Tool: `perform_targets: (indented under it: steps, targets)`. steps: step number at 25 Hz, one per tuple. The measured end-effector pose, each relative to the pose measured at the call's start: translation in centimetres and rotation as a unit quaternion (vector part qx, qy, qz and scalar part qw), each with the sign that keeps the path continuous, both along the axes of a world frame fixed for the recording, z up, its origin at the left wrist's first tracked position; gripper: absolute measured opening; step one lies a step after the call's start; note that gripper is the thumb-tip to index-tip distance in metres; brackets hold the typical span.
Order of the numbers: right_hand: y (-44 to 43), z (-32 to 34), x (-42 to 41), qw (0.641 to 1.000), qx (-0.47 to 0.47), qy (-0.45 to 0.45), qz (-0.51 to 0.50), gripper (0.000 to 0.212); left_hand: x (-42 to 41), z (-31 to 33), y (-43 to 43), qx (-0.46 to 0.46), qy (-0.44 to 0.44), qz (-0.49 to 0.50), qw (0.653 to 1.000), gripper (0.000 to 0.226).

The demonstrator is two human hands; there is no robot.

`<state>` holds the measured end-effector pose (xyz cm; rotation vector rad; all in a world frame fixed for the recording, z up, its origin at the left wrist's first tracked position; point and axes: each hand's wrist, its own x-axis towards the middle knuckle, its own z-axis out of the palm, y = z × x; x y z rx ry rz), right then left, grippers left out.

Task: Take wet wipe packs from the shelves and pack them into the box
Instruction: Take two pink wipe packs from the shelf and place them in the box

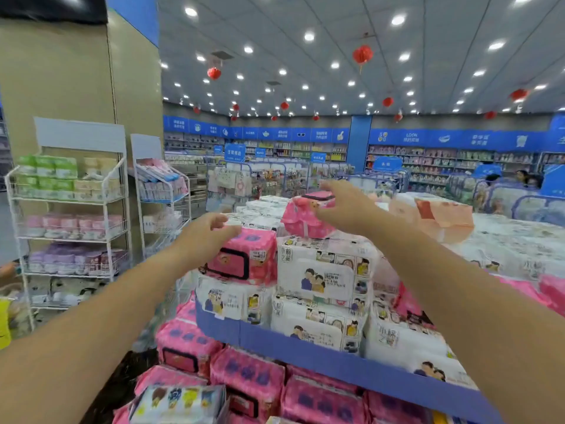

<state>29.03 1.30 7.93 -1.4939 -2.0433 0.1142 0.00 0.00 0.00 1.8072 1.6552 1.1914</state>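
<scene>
Pink and white wet wipe packs are stacked on a blue-edged display shelf (305,347). My left hand (208,232) rests with relaxed fingers on the top left corner of a pink pack (244,255) with a black-framed lid. My right hand (342,206) reaches over a higher pink pack (302,218), fingers spread and thumb at its near side, not closed round it. White packs with cartoon figures (324,273) lie between and below both hands. No box is in view.
More pink packs (244,374) fill the lower tier in front of me. Two white wire racks (70,215) with small packs stand at the left beside a beige pillar. A peach pack (443,218) lies at the right; store aisles stretch behind.
</scene>
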Motion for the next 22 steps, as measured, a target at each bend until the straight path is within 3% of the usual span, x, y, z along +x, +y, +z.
perform_targets:
  steps: [2,3,7,9,11,15,18,22]
  targets:
    - [3.2,1.2,-0.8,0.998,-0.01,0.002,-0.065,0.067,-0.9,0.1,1.6,0.013,0.071,0.029,0.997,0.072]
    - [4.3,1.8,-1.2,0.993,-0.041,0.035,-0.107,0.064,-1.6,-0.2,2.3,0.024,0.063,0.038,0.997,0.075]
    - [7.1,0.4,-2.0,0.911,-0.216,0.317,-0.156,0.065,-3.5,-2.0,3.8,0.015,-0.072,-0.004,0.997,0.098]
    - [7.2,-0.3,-2.2,0.889,-0.242,0.372,-0.114,0.041,-3.9,-3.7,4.2,-0.018,-0.182,-0.069,0.981,0.106]
    - [6.4,-0.2,-2.2,0.886,-0.246,0.381,-0.098,0.031,-4.0,-5.2,4.5,-0.022,-0.242,-0.121,0.962,0.102]
    - [4.2,0.8,-2.1,0.904,-0.249,0.339,-0.081,0.032,-4.1,-5.2,4.3,-0.034,-0.194,-0.186,0.963,0.074]
    - [4.5,1.3,-2.6,0.905,-0.265,0.322,-0.088,0.036,-3.0,-5.0,4.0,-0.011,-0.177,-0.166,0.97,0.052]
    - [6.0,1.2,-3.3,0.881,-0.314,0.35,-0.059,0.036,-2.8,-6.0,3.4,0.028,-0.175,-0.124,0.976,0.072]
